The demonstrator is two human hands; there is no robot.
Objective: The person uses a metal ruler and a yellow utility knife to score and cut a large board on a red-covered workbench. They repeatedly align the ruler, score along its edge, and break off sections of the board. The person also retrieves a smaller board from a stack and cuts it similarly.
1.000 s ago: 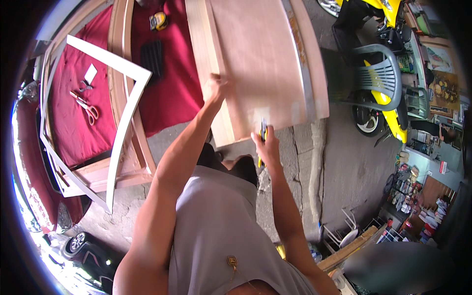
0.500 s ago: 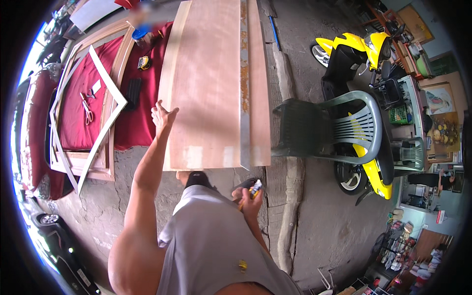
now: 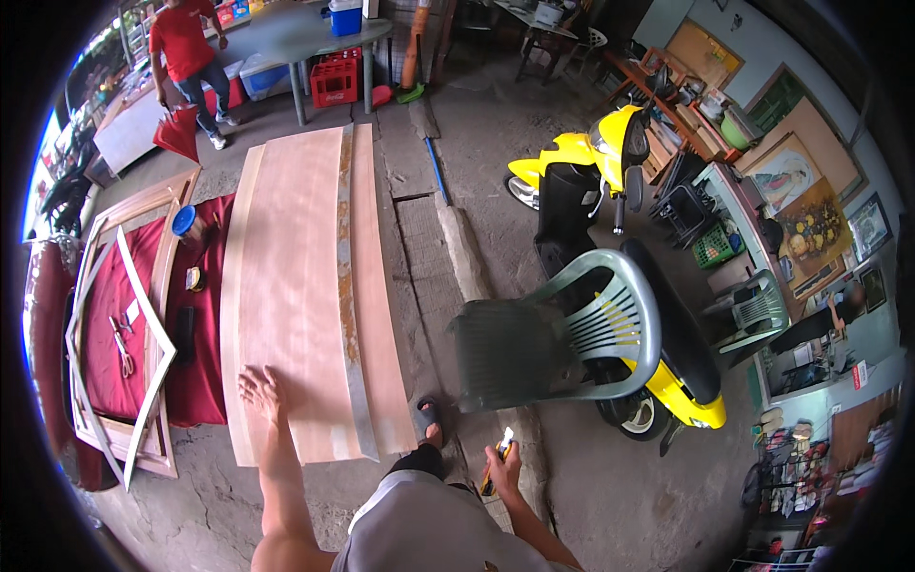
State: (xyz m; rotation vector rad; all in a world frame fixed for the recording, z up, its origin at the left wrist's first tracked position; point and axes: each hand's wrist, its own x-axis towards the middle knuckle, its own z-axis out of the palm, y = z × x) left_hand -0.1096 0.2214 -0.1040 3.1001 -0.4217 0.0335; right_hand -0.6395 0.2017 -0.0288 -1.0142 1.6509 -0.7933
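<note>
A long plywood sheet [image 3: 286,286] lies ahead of me, its near end by my legs. My left hand [image 3: 260,393] rests on its near left part, palm down with fingers spread, holding nothing. A long, rust-marked metal straightedge [image 3: 347,286] runs lengthwise along the sheet's right side. Off the sheet's near right corner, my right hand [image 3: 506,471] is closed around a yellow-and-black utility knife [image 3: 491,473]. Its bright tip points upward; whether the blade is out, I cannot tell.
Left of the sheet, wooden frames [image 3: 176,448] and red cloth [image 3: 205,334] carry scissors [image 3: 122,345] and a tape measure [image 3: 194,278]. A green plastic chair [image 3: 510,348] and yellow scooter [image 3: 701,405] stand right. A person in a red shirt [image 3: 181,43] walks at the far left.
My view has swung up and rightward, bringing in the far tables and the person. My left hand has shifted from the sheet's left edge onto its face. The knife stays in my right hand.
</note>
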